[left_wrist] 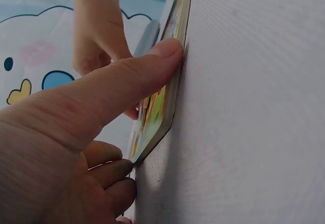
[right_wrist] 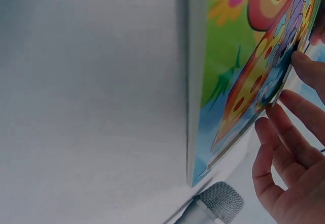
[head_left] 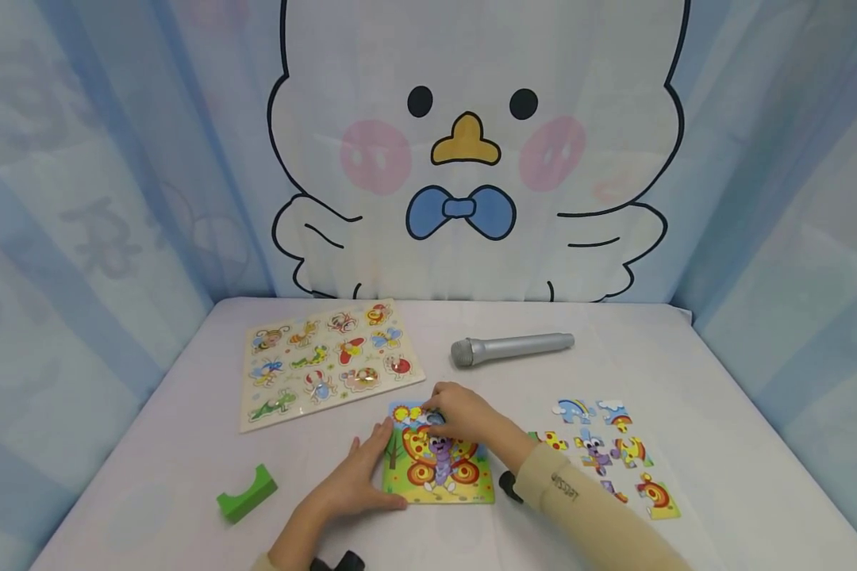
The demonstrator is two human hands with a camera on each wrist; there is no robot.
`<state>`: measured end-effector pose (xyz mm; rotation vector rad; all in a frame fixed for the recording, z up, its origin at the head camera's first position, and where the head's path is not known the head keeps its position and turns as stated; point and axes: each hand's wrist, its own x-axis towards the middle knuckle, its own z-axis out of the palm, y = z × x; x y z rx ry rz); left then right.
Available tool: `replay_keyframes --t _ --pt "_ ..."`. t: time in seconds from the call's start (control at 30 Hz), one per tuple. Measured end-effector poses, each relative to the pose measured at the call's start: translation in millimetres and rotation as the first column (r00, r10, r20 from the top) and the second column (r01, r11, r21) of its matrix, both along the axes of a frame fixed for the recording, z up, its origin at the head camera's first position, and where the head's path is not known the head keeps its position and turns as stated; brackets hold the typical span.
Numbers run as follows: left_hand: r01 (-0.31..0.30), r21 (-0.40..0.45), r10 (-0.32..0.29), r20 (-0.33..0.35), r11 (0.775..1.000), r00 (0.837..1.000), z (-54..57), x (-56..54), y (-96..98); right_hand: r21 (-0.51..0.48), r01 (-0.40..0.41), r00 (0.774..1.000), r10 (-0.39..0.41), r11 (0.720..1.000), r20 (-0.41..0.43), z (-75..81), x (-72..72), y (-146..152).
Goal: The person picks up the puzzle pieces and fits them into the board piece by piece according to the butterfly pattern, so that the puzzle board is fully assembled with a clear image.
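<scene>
A square butterfly puzzle board (head_left: 421,490) lies on the table in front of the person. The left hand (head_left: 357,480) holds its near left corner, thumb (left_wrist: 170,49) along the near edge and fingers on the left side. At the board's far edge, the right hand (head_left: 464,412) pinches a thin puzzle piece (right_wrist: 277,98) between thumb and fingertips; the fingers mostly hide its picture. Loose puzzle pieces (head_left: 659,496), several of them with rainbow and butterfly parts, lie to the right, some partly behind the right sleeve (head_left: 578,492).
A wooden insect peg board (head_left: 328,361) is at the back left. Beyond the butterfly board lies a silver toy microphone (head_left: 514,347). A green arched block (head_left: 247,494) sits at the front left. A printed curtain (head_left: 471,262) hangs behind the table.
</scene>
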<state>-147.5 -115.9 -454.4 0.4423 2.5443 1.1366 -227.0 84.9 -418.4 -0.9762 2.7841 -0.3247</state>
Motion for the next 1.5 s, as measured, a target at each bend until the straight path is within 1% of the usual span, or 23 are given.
replay_keyframes --t 0.17,0.37,0.53,0.7,0.87,1.13,1.33,1.5 --pt "0.006 0.014 -0.006 -0.004 1.0 1.0 -0.1 -0.2 -1.9 0.031 0.01 1.0 -0.009 0.999 -0.019 -2.4 -1.3 -11.4" --pt "0.012 0.02 -0.012 -0.008 1.0 1.0 -0.4 -0.8 -2.4 0.04 0.011 0.999 -0.01 0.999 -0.037 -1.9 0.1 -22.4" --pt "0.013 0.024 -0.013 -0.012 1.0 1.0 0.8 -0.1 -1.5 0.051 0.03 0.998 -0.027 0.998 -0.056 -2.1 1.3 -26.7" --pt "0.017 0.019 -0.016 -0.016 1.0 1.0 1.4 -0.2 -1.3 0.062 0.048 0.998 -0.045 0.997 -0.045 1.6 2.7 -29.9" --pt "0.012 0.021 -0.012 -0.007 1.0 1.0 0.9 -0.8 -1.3 0.077 0.067 0.998 -0.065 0.995 -0.027 3.6 3.6 -32.0" --pt "-0.001 0.032 0.001 0.007 0.999 1.0 0.8 0.2 -1.4 0.056 0.103 0.995 -0.103 0.993 0.0 1.0 3.4 -32.6" --pt "0.011 0.039 -0.012 0.005 0.999 1.0 1.2 1.7 -1.8 0.043 0.139 0.99 -0.14 0.989 0.009 -0.1 2.1 -34.2" --pt "0.01 0.034 -0.01 0.009 0.999 1.0 0.4 0.4 -2.1 0.019 0.141 0.989 -0.142 0.99 0.029 -2.0 -1.6 -31.3"
